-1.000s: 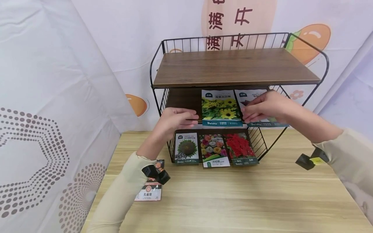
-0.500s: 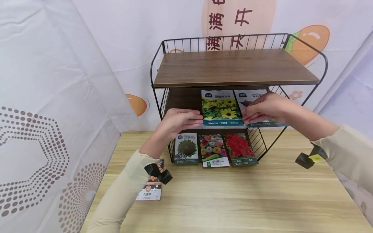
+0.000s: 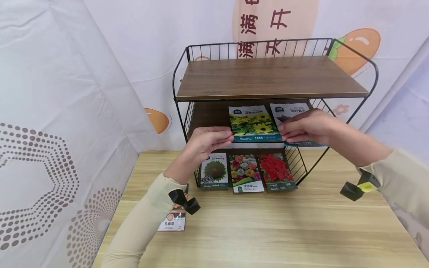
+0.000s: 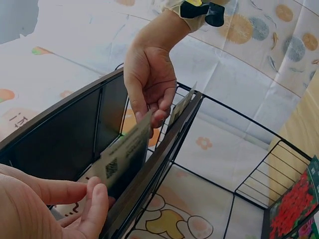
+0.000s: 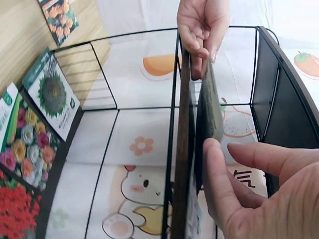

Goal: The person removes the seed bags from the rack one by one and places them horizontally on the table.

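A seed packet with yellow flowers (image 3: 253, 124) is held at the middle shelf's front edge. My left hand (image 3: 209, 141) pinches its lower left corner between thumb and fingers. At the lower right corner my right hand (image 3: 306, 126) grips it the same way. Seen in the left wrist view, the packet (image 4: 127, 154) is raised at an angle over the shelf board, its back with a printed code showing. A second packet with a purplish leaf (image 3: 289, 108) lies to its right, partly hidden behind my right hand.
The black wire rack has a brown top board (image 3: 268, 76). Three packets line the bottom level: a sunflower one (image 3: 214, 171), a mixed-flower one (image 3: 246, 173) and a red-flower one (image 3: 275, 171). An orange-flower packet (image 3: 172, 221) lies on the wooden table (image 3: 254, 230), partly behind the left sleeve.
My left hand has moved right to the yellow-flower packet's corner and taken hold of it. The packet has shifted slightly left, and its front edge has risen and tilted.
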Available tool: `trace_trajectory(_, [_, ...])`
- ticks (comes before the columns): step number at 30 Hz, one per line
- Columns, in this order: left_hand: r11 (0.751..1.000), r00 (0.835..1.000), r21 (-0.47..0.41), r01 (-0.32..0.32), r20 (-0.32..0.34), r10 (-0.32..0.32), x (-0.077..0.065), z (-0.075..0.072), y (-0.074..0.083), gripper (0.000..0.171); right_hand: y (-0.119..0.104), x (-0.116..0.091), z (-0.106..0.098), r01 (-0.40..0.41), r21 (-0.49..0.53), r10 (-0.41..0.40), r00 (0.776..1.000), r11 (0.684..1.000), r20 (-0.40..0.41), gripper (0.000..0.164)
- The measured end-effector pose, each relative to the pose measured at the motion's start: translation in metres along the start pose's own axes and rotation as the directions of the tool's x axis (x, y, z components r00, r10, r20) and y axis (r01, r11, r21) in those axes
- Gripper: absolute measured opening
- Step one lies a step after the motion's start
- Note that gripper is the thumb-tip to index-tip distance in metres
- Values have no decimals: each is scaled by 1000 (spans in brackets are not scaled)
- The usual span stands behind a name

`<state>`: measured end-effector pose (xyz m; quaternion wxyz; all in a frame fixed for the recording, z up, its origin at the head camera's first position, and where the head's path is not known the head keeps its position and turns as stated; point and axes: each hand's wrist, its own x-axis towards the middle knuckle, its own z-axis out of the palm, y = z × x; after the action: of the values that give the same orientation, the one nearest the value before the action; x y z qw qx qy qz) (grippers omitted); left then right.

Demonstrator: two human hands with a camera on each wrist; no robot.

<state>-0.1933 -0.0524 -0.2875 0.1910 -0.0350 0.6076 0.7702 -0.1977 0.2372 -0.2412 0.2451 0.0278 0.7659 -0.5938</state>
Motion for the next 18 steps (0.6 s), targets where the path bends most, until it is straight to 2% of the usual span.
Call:
trace_trajectory(6, [1000,1000,11,9,-27,-9,1,3,-2,27,7,0,3,28,140,-28,1000,990,-5,22])
trace_trajectory(11, [1000,999,-5,23,-34,-23,1,3,-2,28,10,0,5,27,268,-29,1000,963,5,8])
trace_trajectory(13, [1000,999,-17,25,-33,-25,1,3,-3,29,12,1,5,28,288,-32,999,957,9,10])
trace_trajectory(18, [1000,1000,-22,13,-26,-13,0,3,-4,34,16,1,7,49,271,-53,999,961,6,32])
